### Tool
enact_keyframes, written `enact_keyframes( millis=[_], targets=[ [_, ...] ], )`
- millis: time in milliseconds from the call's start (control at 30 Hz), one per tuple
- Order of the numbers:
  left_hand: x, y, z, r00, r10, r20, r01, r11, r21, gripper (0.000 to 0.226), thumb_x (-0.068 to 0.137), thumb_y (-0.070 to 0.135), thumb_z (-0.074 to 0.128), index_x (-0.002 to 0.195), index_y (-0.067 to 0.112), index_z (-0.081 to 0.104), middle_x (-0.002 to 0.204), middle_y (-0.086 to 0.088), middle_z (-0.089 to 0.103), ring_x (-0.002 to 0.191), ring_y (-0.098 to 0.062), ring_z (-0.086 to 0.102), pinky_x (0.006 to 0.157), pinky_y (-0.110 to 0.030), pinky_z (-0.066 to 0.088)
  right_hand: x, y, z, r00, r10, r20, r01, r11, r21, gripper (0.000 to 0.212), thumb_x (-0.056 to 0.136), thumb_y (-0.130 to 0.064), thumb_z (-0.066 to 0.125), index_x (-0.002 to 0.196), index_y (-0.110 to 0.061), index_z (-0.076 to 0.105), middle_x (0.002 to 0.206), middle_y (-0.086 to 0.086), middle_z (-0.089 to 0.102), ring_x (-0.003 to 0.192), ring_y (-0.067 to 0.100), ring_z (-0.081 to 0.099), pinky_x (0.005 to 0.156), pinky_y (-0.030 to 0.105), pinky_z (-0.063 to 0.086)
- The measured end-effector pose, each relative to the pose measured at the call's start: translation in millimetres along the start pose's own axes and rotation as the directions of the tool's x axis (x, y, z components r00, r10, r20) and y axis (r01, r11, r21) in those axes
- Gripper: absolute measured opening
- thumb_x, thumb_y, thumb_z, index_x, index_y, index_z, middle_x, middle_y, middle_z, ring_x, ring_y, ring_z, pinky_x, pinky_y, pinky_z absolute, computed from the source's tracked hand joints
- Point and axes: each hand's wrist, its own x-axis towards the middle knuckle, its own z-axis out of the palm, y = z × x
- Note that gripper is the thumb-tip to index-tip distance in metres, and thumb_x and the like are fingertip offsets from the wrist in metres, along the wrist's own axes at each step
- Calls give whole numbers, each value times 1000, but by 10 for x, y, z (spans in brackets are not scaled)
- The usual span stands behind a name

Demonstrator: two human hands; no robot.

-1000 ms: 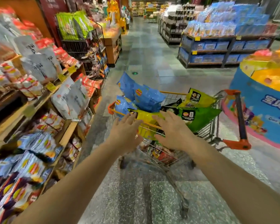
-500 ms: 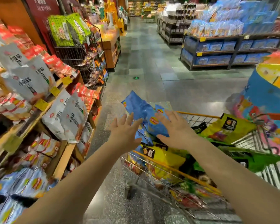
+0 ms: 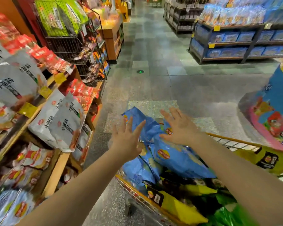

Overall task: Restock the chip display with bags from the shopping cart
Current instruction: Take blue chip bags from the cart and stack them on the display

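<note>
The shopping cart (image 3: 232,141), wire with orange rim, fills the lower right and is heaped with chip bags. On top stands a blue chip bag (image 3: 147,126), with more blue bags (image 3: 178,157) under it, then yellow bags (image 3: 183,207) and green bags (image 3: 227,214) lower down. My left hand (image 3: 127,141) is spread open just left of the upright blue bag. My right hand (image 3: 180,126) is spread open over the blue bags, fingers straight; contact is unclear. The chip display (image 3: 15,176) runs along the left, with blue and red chip bags on its low shelves.
Grey-white snack bags (image 3: 60,123) and red packets (image 3: 82,92) hang out over the wooden shelf edges at left. A wire rack (image 3: 69,46) stands beyond them. A round blue promo stand (image 3: 271,111) is at right; blue shelving (image 3: 235,43) lies across the tiled aisle.
The view has closed in on the cart, which now sits nearer and lower right. Both hands have reached forward from the yellow bags to the blue bags on top, fingers spreading wider.
</note>
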Motion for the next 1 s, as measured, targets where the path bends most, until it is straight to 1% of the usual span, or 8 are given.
enact_keyframes(
  millis=[167,300,467,600,800,867,933,1000],
  targets=[
    [502,-29,-18,999,-40,21,41,998,-40,91,90,57,48,146,40,-21,155,-9,-30,144,-37,-19,113,-64,8,586,245,130,996,-25,88,21,999,36,100,84,-63,54,150,-29,-13,160,9,-8,147,30,-3,117,44,6],
    [741,-7,157,996,-76,47,80,993,-84,95,87,61,50,144,43,-24,151,-7,-38,143,-36,-23,111,-67,8,973,369,437,980,-53,193,34,994,101,110,77,-68,58,147,-35,-20,159,6,-17,147,31,-7,117,50,13],
    [859,42,356,1000,-31,-2,31,995,91,94,86,70,37,123,47,-45,134,-4,-57,140,-40,-29,107,-71,7,1337,432,841,935,-164,315,127,982,137,114,71,-71,61,133,-45,-31,156,10,-24,146,34,-7,117,51,15],
    [940,56,450,996,-67,-63,64,997,-52,94,73,78,33,127,53,-40,141,0,-51,135,-33,-36,106,-71,4,1458,426,1023,912,-220,345,192,975,115,112,74,-69,61,133,-45,-30,158,7,-20,146,34,1,118,48,12],
    [842,113,589,968,-252,-17,232,913,-337,107,63,81,41,126,56,-41,148,-8,-41,139,-30,-33,111,-63,12,1414,328,1089,901,-271,338,279,960,26,107,77,-69,57,123,-45,-37,156,1,-25,148,23,3,111,62,-6],
    [779,136,713,952,-303,34,291,868,-402,114,72,72,59,125,51,-40,150,-11,-38,145,-33,-20,109,-60,23,1382,226,1107,887,-320,333,333,943,20,106,79,-67,56,125,-44,-37,156,-3,-25,148,22,3,110,63,-4],
    [735,158,833,935,-348,75,332,779,-532,116,75,65,64,124,54,-41,152,-14,-34,144,-41,16,102,-53,39,1342,108,1114,869,-358,342,347,933,93,106,81,-60,60,129,-43,-33,158,-7,-20,148,26,4,116,56,2],
    [710,179,875,915,-389,107,359,664,-656,116,76,61,66,118,59,-42,152,-15,-33,127,-42,47,90,-42,49,1295,7,1089,859,-354,370,301,933,195,107,84,-49,64,138,-39,-28,160,-4,-11,147,31,3,118,48,7]
  ],
)
